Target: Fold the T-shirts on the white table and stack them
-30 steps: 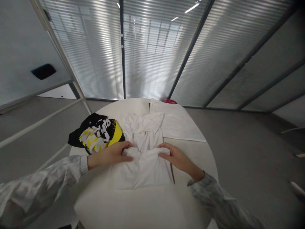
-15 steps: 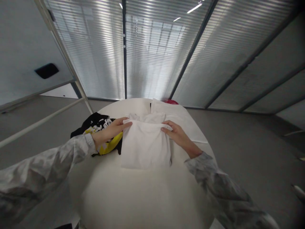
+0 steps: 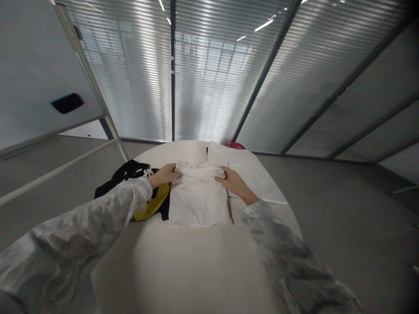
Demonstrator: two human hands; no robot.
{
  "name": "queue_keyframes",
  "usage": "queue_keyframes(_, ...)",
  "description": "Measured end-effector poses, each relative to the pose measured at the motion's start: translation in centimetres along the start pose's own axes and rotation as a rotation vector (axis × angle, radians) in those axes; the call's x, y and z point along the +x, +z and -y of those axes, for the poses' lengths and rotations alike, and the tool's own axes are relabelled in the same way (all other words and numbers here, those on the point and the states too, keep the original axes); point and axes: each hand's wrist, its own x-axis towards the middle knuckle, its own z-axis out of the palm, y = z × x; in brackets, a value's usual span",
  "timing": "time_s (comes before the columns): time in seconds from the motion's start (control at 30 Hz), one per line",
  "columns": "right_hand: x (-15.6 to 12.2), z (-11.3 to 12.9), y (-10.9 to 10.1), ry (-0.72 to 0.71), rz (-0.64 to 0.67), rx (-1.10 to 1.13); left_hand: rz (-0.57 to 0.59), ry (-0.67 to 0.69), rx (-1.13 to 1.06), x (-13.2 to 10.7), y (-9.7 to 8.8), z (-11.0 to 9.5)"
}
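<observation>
A white garment (image 3: 199, 199) lies folded in half on a round white table (image 3: 196, 266). My left hand (image 3: 165, 173) grips its far left corner, fingers curled on the fabric. My right hand (image 3: 229, 179) pinches the far right corner in the same way. Both arms are stretched forward in pale patterned sleeves. The folded edge sits at the far end of the garment.
A black, yellow and white printed shirt (image 3: 144, 196) lies crumpled left of the white garment. A flat white cloth (image 3: 252, 174) lies to the right, with a red object (image 3: 234, 145) behind it. Glass walls with blinds stand beyond the table.
Both hands carried the near edge of the white garment away from me, folding it over onto its far part. The camera also moved closer over the table.
</observation>
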Motion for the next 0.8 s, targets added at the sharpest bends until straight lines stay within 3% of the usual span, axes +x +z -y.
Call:
queue_keyframes(0.1,-0.9,0.0,0.2,0.029,-0.031,-0.044,0.001,0.059,0.077,-0.5,-0.1,-0.7)
queue_keyframes(0.27,-2.4,1.6,0.8,-0.162,-0.046,-0.010,0.053,0.183,-0.211,-0.8,0.6,-2.1)
queue_keyframes(0.4,-4.1,2.8,1.3,-0.284,-0.007,0.004,0.054,0.021,-0.405,1.5,1.6,-2.6)
queue_keyframes(0.53,-5.0,2.9,1.9,-0.339,-0.040,0.017,0.060,-0.141,-0.160,4.3,2.9,-2.8)
queue_keyframes(0.8,-5.7,2.7,2.2,-0.354,-0.072,0.024,0.002,-0.027,-0.119,5.5,5.2,-4.3)
